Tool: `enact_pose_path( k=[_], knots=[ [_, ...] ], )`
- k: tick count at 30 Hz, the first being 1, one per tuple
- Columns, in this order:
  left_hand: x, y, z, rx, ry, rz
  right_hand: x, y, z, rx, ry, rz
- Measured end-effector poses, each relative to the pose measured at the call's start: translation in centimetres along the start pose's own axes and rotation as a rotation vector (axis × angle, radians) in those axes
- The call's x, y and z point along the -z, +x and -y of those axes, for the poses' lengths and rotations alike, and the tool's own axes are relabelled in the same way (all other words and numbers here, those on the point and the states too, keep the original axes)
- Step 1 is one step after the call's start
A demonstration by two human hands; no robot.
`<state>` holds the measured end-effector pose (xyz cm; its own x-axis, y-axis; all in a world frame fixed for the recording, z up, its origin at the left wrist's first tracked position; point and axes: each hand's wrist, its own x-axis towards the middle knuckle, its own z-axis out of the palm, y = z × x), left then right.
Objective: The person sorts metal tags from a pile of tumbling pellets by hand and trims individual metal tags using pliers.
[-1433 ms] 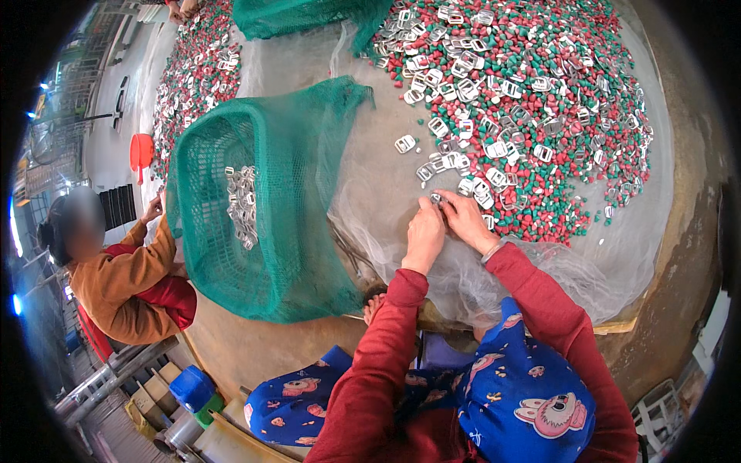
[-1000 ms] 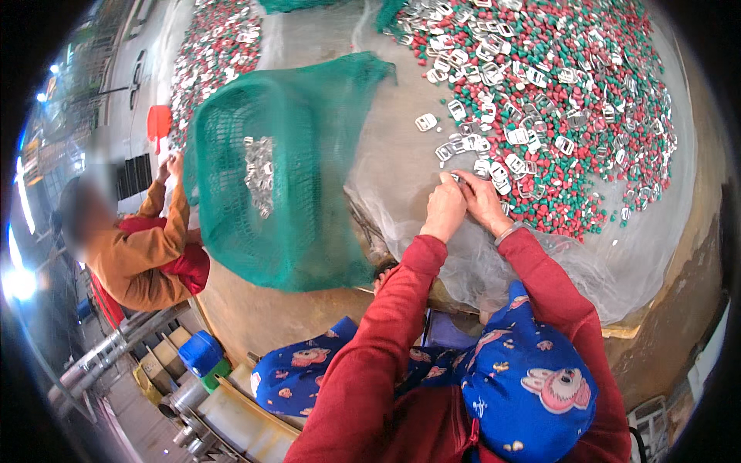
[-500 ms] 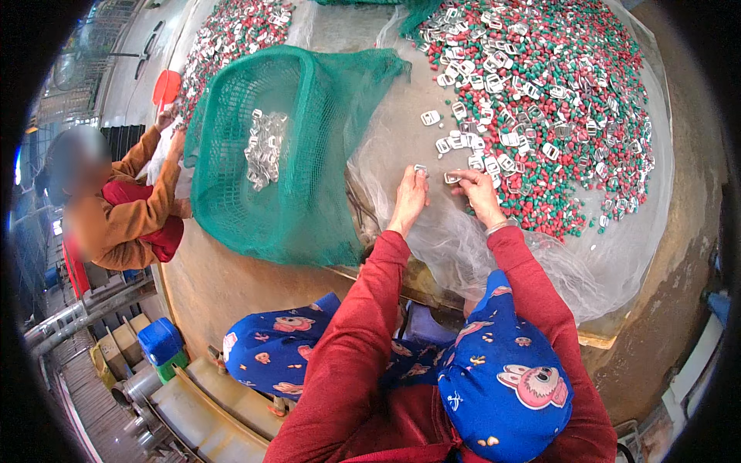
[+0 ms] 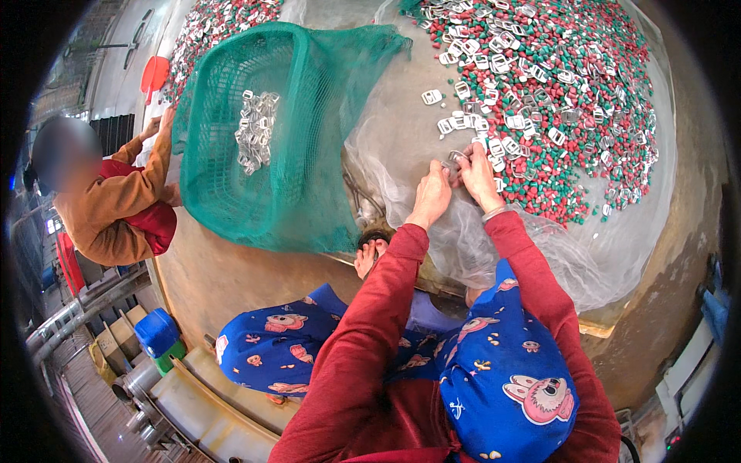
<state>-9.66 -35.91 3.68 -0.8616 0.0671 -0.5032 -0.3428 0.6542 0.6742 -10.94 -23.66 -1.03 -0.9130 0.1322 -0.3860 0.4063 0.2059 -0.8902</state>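
My left hand [image 4: 432, 194] is closed in a pinch on a small silver metal buckle, mostly hidden by the fingers. Right beside it, my right hand [image 4: 478, 177] grips another metal buckle [image 4: 458, 156] between thumb and fingers. The two hands nearly touch, just above a sheet of white netting. Ahead of them lies a short row of loose buckles [image 4: 461, 122], and a single buckle [image 4: 431, 96] rests apart from it. To the right spreads a wide heap of red and green pellets [image 4: 540, 116] with many silver buckles mixed in.
On my left, a green basket [image 4: 292, 85] draped in green mesh holds a cluster of buckles [image 4: 256, 131]. Beyond it a person in a brown top [image 4: 116, 197] works near a red scoop [image 4: 155, 74] and another heap. White netting [image 4: 532, 258] hangs over the table's near edge.
My left hand has moved right, close to my right hand. The right hand has shifted slightly forward with its buckle. The view has tilted a little.
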Motion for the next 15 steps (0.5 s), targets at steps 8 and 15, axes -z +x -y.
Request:
enact_pose_path(
  k=[8,15],
  knots=[
    [0.0,0.7,0.2,0.003,-0.038,-0.023,0.8,-0.6,3.8,-0.109,-0.175,0.237],
    [-0.2,1.2,-0.2,-0.104,0.031,-0.053,1.3,-0.2,1.9,0.218,-0.299,0.168]
  ],
)
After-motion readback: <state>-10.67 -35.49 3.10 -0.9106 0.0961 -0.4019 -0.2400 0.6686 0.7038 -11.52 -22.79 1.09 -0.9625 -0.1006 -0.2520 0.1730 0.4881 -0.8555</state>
